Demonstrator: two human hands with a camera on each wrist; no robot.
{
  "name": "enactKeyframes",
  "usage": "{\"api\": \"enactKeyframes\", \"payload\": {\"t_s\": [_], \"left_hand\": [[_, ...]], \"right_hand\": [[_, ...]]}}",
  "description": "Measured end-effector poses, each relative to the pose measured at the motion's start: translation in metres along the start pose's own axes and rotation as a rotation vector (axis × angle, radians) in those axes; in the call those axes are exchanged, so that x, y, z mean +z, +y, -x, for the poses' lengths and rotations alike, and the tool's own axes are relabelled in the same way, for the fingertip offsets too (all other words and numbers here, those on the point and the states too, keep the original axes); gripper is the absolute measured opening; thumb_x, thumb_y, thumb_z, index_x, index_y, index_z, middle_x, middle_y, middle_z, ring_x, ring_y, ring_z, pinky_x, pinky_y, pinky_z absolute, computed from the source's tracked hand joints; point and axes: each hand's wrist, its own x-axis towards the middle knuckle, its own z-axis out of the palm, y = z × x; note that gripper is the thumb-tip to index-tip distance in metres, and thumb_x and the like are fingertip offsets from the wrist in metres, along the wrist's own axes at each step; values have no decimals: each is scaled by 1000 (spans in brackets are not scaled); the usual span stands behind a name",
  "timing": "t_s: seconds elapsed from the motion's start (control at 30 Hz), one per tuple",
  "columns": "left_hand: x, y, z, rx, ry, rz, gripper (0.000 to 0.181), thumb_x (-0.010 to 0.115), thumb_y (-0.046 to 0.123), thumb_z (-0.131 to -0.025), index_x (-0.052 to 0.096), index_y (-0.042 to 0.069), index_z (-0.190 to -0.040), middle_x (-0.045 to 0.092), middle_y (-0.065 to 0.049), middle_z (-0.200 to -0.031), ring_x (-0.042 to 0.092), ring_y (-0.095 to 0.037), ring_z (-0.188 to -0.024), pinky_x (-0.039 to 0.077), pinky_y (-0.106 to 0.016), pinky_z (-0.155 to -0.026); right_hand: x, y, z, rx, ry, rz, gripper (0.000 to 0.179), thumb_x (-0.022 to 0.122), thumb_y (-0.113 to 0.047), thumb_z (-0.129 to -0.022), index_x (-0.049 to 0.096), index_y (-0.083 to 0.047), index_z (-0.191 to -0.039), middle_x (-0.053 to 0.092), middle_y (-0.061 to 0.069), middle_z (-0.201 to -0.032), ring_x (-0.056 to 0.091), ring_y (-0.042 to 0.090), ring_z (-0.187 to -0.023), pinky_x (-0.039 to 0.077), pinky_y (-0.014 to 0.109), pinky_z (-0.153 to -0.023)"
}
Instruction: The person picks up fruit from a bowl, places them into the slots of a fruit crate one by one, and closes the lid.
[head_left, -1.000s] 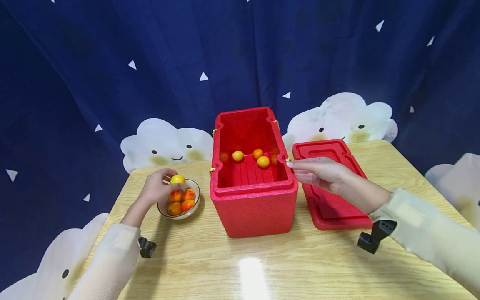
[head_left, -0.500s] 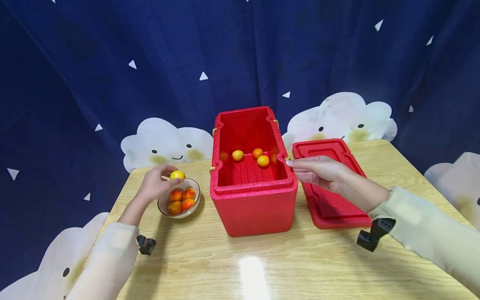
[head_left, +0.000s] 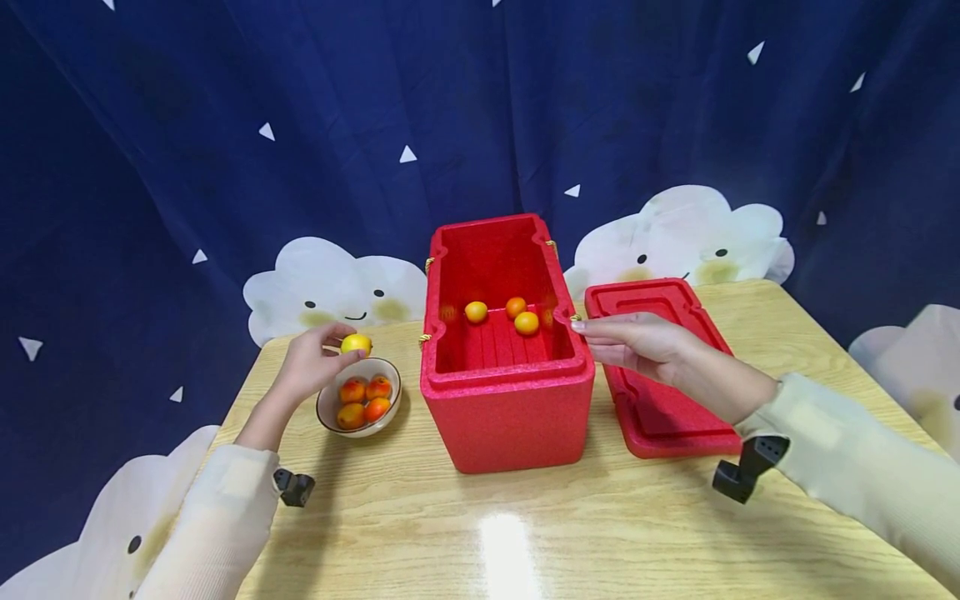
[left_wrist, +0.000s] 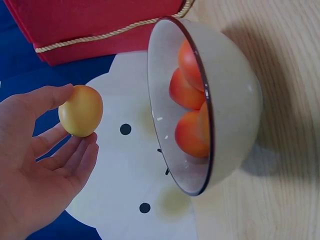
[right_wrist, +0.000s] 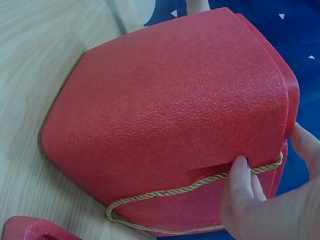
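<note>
Head view, left grip (head_left: pixel 317 364) pinching yellow fruit (head_left: pixel 357 344), bowl (head_left: pixel 372 429) below

Pinched in left hand (left_wrist: pixel 42 170): yellow fruit (left_wrist: pixel 81 111), thumb against upper side, fingertips at lower side. Held apart from white bowl (left_wrist: pixel 232 100) with dark brown rim. Clustered inside bowl, partly hidden by rim: red-orange fruits (left_wrist: pixel 192 134). Under bowl: light wood-grain table (left_wrist: pixel 295 205). Across top: red box (left_wrist: pixel 100 17), strung with pale twisted rope (left_wrist: pixel 115 32). Behind hand and fruit: blue curtain (left_wrist: pixel 50 75) bearing white cloud (left_wrist: pixel 112 165) with black eyes, yellowish cheeks.
</note>
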Motion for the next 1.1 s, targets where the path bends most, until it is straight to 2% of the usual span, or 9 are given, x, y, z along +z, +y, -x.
{"api": "enactKeyframes", "payload": {"t_s": [0.23, 0.5, 1.1], "left_hand": [[-5, 10, 0, 10, 1, 0, 45, 66, 24, -90, 56, -1, -125, 62, -24, -121, 60, -39, -106, 51, -49, -94], [-8, 23, -7, 50, 20, -10, 41, 68, 25, -89, 59, 2, -122, 64, -21, -118, 62, -36, -104, 51, -48, -94], [-17, 65, -17, 106, -10, -20, 39, 68, 25, -88, 60, 4, -120, 64, -17, -119, 62, -33, -106, 53, -46, -93]], "right_hand": [[0, 0, 0, -5, -10, -9, 76, 66, -38, -89, 31, -7, -149, 72, -15, -83, 72, 3, -83, 53, 22, -89], [-2, 1, 1, -21, -25, -5, 73, 65, -37, -90, 34, -6, -148, 71, -14, -85, 72, 3, -83, 57, 19, -81], [-2, 1, 0, -23, -33, -10, 69, 60, -34, -94, 32, -4, -149, 73, -14, -84, 72, 3, -82, 56, 19, -82]]}}
